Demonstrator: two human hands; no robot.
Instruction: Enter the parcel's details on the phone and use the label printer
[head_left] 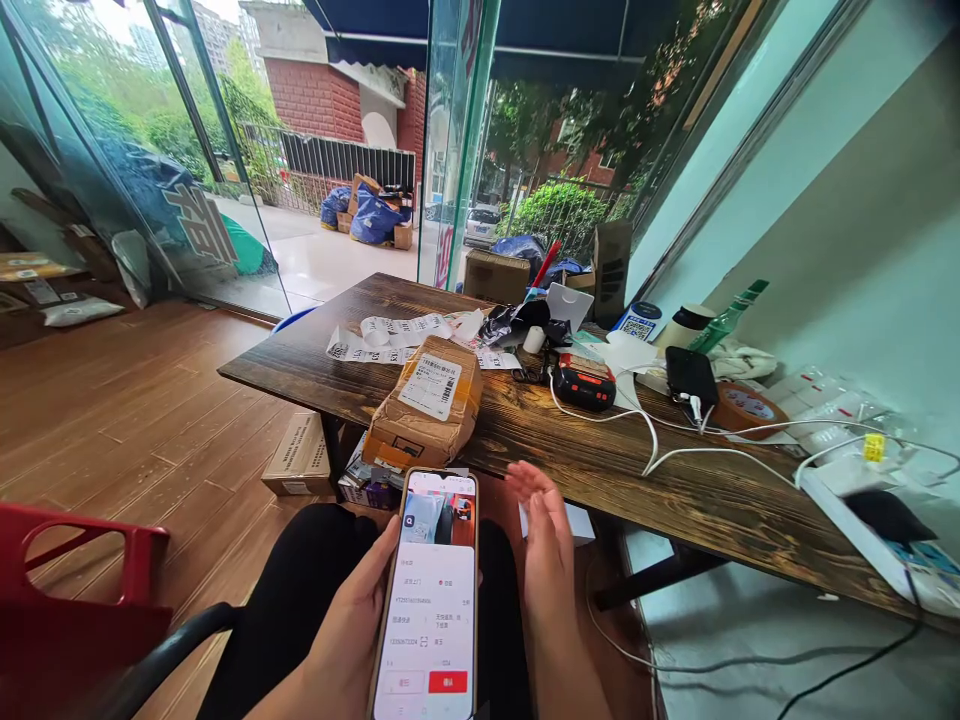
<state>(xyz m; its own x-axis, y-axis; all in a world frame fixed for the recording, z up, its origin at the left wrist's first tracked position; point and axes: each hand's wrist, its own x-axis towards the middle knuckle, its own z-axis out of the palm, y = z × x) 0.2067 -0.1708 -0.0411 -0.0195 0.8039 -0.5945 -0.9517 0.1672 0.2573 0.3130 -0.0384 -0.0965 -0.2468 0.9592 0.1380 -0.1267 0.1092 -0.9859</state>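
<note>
My left hand (358, 610) is wrapped round a smartphone (433, 610) held upright above my lap. The lit screen has a photo at its top, lines of text below, and a red button near the bottom. Just right of the phone, my right hand (544, 525) is raised and holds nothing, its fingers stretched out and apart from the phone. Beyond the phone, a taped cardboard box (454, 425) with a white shipping label (430, 386) sits at the near edge of the dark wooden table (517, 425).
Curled paper label strips (397, 335) lie behind the box. A black-and-orange device (583, 381), white cables, a second phone (691, 376), a tape roll (750, 408) and a green bottle (731, 318) crowd the right side. A red stool (82, 600) stands at left; another box (298, 455) is on the floor.
</note>
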